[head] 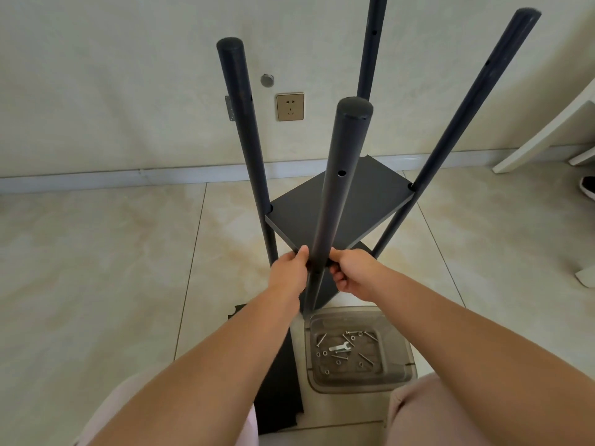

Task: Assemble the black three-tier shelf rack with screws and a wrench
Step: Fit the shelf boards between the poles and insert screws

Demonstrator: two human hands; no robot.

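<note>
**Four poles up, one shelf seated, both hands at the near corner**

The black rack (338,201) is seen standing on the tiled floor (96,252), in front of the wall and just beyond the person's knees. Four black poles are counted: the near pole (341,175), the left pole (244,123), the far pole (370,46) and the right pole (467,101). One shelf board (363,204) is seated between them, partway up; a second board is glimpsed beneath it, mostly hidden.

The near pole is flanked by two hands at the board's near corner. The left hand (288,273) is pressed against the pole's left side, thumb on the pole, its other fingers out of sight behind it. The right hand (352,273) is held at the pole's right side, fingers curled in toward the pole and the board's corner; what is pinched there, if anything, cannot be told.

One loose black panel (280,375) is laid flat on the floor under the left forearm. Beside it, one clear plastic tray (360,318) is set down, and in it one small wrench (339,347) is spotted among scattered screws (365,358) and washers, too small and jumbled for a sure count.

Out on the wall, one socket (290,106) is noted.
</note>
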